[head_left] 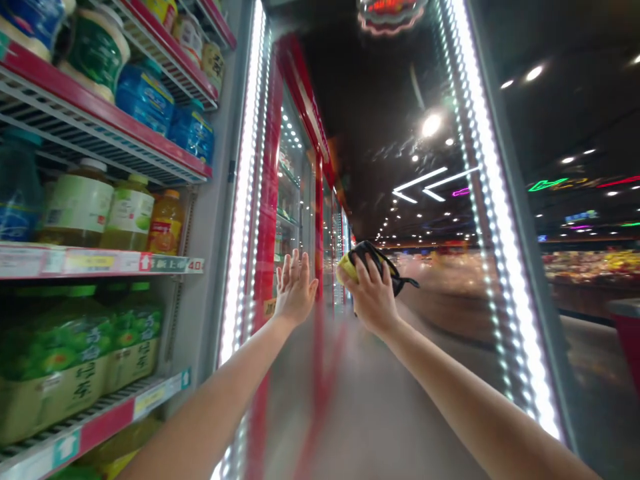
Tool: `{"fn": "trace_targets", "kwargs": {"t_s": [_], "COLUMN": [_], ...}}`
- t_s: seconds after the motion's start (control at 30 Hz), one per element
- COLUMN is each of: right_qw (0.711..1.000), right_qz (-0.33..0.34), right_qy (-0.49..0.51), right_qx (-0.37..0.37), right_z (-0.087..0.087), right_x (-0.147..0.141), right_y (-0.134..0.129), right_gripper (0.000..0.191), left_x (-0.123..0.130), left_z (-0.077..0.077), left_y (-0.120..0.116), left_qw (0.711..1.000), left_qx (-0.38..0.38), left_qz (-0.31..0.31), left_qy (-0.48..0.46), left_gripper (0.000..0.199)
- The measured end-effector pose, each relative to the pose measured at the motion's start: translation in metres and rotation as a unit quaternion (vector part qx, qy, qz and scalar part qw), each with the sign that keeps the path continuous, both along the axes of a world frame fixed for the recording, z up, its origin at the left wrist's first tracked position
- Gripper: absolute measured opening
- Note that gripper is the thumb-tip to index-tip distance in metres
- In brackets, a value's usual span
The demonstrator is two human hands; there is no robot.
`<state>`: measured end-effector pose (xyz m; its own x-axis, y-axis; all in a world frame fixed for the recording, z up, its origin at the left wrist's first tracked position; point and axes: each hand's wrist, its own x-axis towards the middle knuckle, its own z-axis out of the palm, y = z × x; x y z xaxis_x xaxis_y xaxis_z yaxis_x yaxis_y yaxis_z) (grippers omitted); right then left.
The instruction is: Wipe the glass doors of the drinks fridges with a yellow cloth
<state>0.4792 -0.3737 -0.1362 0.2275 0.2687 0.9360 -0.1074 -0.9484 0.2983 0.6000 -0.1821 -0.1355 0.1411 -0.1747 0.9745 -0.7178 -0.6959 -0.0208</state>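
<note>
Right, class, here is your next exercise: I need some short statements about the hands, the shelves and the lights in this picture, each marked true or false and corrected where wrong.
1. The right hand holds a yellow-and-black cloth. True.
2. The left hand grips a bottle. False: it is open, with nothing in its grasp.
3. Green packs stand on the shelf below the orange bottle. True.
4. The orange bottle is at the left end of its visible row. False: it is at the right end.
5. The light strips are dark. False: they glow white.
6. Blue bottles stand on a shelf above the orange bottle. True.
</note>
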Motion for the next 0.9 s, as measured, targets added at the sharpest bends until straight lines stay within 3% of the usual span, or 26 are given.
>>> {"fn": "trace_targets", "kwargs": {"t_s": [0.07, 0.13, 0.2, 0.27, 0.33, 0.4, 0.5, 0.57, 0.67, 0.77, 0.83, 0.9], "right_qw": [0.999, 0.999, 1.0, 0.999, 0.995, 0.991, 0.995, 0.999, 1.0, 0.998, 0.993, 0.985], "right_qz": [0.004, 0.005, -0.001, -0.013, -0.028, -0.04, -0.044, -0.037, -0.026, -0.032, -0.052, -0.074], "right_qy": [0.019, 0.019, -0.001, -0.031, -0.064, -0.086, -0.062, -0.027, -0.011, -0.027, -0.048, -0.073], "right_qx": [-0.03, -0.04, -0.023, 0.018, 0.066, 0.096, 0.065, 0.023, 0.001, 0.041, 0.09, 0.135], "right_z": [0.011, 0.036, 0.062, 0.071, 0.059, 0.033, 0.0, 0.001, 0.035, 0.06, 0.052, 0.029], "right_x": [0.002, -0.001, -0.009, -0.019, -0.027, -0.031, -0.029, -0.026, -0.029, -0.039, -0.046, -0.05], "right_y": [0.0, -0.008, -0.024, -0.045, -0.063, -0.072, -0.066, -0.06, -0.064, -0.086, -0.101, -0.111], "right_gripper": [0.053, 0.052, 0.053, 0.053, 0.052, 0.051, 0.05, 0.05, 0.051, 0.05, 0.05, 0.051], "left_x": [-0.003, -0.007, -0.011, -0.015, -0.016, -0.017, -0.018, -0.02, -0.025, -0.032, -0.035, -0.038], "left_z": [0.003, 0.008, 0.014, 0.016, 0.014, 0.01, 0.004, 0.002, 0.003, 0.004, 0.002, 0.0], "left_y": [-0.007, -0.017, -0.027, -0.035, -0.04, -0.043, -0.047, -0.052, -0.063, -0.073, -0.077, -0.079], "left_qw": [1.0, 1.0, 1.0, 1.0, 0.999, 0.999, 0.999, 0.999, 0.999, 0.999, 0.999, 0.998], "left_qx": [0.004, 0.008, 0.012, 0.015, 0.017, 0.02, 0.019, 0.016, 0.017, 0.022, 0.026, 0.033], "left_qz": [-0.003, -0.006, -0.011, -0.016, -0.019, -0.02, -0.021, -0.021, -0.02, -0.024, -0.029, -0.036], "left_qy": [0.0, -0.002, -0.007, -0.014, -0.019, -0.024, -0.032, -0.035, -0.033, -0.035, -0.036, -0.037], "left_gripper": [0.074, 0.073, 0.073, 0.073, 0.074, 0.074, 0.075, 0.074, 0.075, 0.075, 0.073, 0.073]}}
